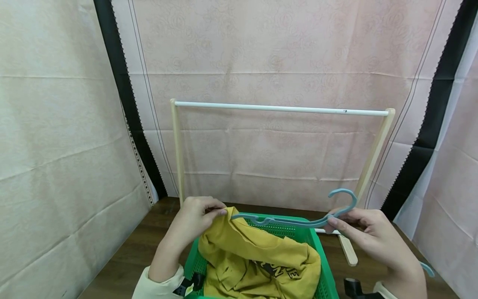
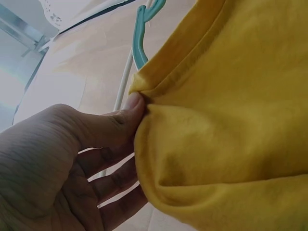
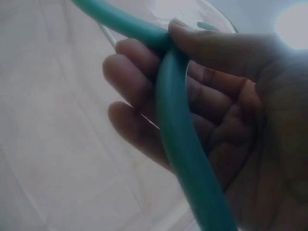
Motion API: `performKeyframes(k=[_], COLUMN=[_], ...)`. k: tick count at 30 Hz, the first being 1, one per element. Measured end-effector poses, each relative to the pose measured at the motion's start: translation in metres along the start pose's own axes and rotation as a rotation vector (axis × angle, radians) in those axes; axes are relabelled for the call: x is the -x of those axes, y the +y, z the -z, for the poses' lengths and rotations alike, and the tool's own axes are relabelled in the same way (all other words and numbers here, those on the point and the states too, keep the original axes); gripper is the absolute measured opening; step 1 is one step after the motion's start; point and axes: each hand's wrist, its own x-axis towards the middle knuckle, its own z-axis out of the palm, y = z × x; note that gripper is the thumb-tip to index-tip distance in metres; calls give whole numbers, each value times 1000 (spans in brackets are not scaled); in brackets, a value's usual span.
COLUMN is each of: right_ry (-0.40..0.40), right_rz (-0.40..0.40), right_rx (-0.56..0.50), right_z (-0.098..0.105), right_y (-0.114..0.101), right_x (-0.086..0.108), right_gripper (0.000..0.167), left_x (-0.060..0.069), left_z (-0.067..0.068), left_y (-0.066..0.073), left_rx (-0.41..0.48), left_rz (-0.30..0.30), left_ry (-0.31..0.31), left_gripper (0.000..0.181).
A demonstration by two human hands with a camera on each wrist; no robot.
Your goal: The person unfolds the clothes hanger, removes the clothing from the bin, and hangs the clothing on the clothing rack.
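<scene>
My left hand [image 1: 196, 216] pinches the edge of a yellow shirt [image 1: 257, 253] between thumb and fingers; the left wrist view shows the thumb [image 2: 133, 103] on the hem. Dark lettering shows on the shirt, which lies bunched in a green basket [image 1: 325, 265]. My right hand [image 1: 367, 232] pinches a blue plastic hanger [image 1: 291, 222] near the base of its hook, as the right wrist view also shows on the hanger [image 3: 175, 110]. The hanger's left end reaches the shirt's edge beside my left fingers. Whether that tip is inside the shirt's opening is hard to tell.
Behind the basket stands a rack with a white bar [image 1: 276, 108] and cream posts; its foot [image 1: 348, 251] rests on the brown wooden table [image 1: 123, 257]. Part of another blue hanger [image 1: 427, 270] shows beyond my right forearm. Pale cloth curtains [image 1: 276, 50] surround the table.
</scene>
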Motion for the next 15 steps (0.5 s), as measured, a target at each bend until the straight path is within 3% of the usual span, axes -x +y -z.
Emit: performKeyframes(k=[8, 15], right_ry=[25, 38], right_rz=[10, 13], right_rx=[68, 55], right_z=[-1, -3], right_y=[2, 3], right_x=[0, 0], right_gripper=[31, 29], left_x=[1, 1], left_z=[5, 3], left_y=[5, 6], left_rx=[73, 96], left_rz=[6, 11], left_ry=[30, 24], left_gripper=[11, 9])
